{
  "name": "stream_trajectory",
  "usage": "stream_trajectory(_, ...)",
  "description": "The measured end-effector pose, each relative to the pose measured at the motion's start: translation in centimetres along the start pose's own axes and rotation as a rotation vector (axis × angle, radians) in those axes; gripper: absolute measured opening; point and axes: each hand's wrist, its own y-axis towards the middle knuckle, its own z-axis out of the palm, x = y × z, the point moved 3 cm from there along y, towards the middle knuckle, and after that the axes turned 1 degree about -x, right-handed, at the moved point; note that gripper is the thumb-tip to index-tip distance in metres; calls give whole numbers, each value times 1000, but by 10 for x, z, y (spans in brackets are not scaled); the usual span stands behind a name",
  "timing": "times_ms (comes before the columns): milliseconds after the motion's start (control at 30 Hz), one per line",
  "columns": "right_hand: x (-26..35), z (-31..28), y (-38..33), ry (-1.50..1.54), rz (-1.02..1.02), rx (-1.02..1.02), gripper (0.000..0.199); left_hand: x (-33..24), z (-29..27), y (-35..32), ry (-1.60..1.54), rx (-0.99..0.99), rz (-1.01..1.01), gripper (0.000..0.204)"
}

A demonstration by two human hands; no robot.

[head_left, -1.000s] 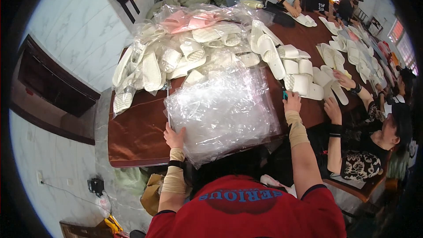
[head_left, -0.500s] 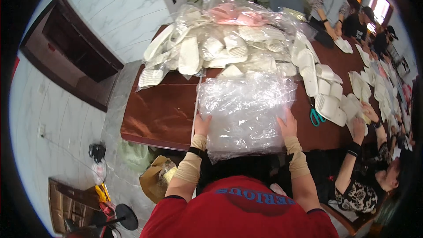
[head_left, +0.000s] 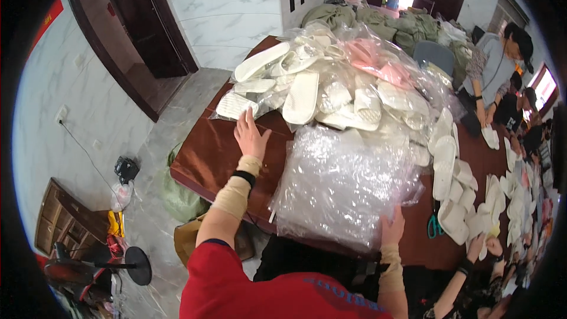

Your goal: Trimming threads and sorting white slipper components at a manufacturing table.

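- Far left: wooden cabinet point(head_left: 68, 218) on the grey floor, tilted in view; white plastic bag point(head_left: 121, 196) near it.
- Dark door point(head_left: 147, 23) in the marbled wall.
- Green sack point(head_left: 183, 195) and cardboard box point(head_left: 189, 242), both on the floor beside the table's left end.
- Brown table point(head_left: 204, 156), glossy cover, bare at this corner.
- Left hand point(head_left: 251, 139): fingers spread wide, nothing in it, arm stretched over the table. Fingertips right at the lowest of the bagged white slippers point(head_left: 301, 97); contact cannot be told.
- Those slippers heaped along the table's far side, clear wrapping around them; pink slippers point(head_left: 378, 62) on top, right of the heap's middle.
- Clear plastic bags point(head_left: 342, 189), flat stack, crinkled and shiny, between the heap and the near edge.
- Right hand point(head_left: 393, 227): at the stack's near right corner, fingers pointing up; whether it grips the film, cannot tell.
- Teal-handled scissors point(head_left: 434, 226) right of the stack, just beside loose white slippers point(head_left: 453, 220).
- Co-worker's hands point(head_left: 477, 249) at those slippers' near end.
- Far right: another co-worker in grey point(head_left: 496, 62), bent over the table.
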Motion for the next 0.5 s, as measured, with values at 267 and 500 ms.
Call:
stream_trajectory(267,13,-2,-8,-59,18,20,57,83,46,112,-17,35,96,28)
stream_trajectory(500,3,-5,-4,-183,-89,-11,57,36,-88,175,-1114,156,-193,24)
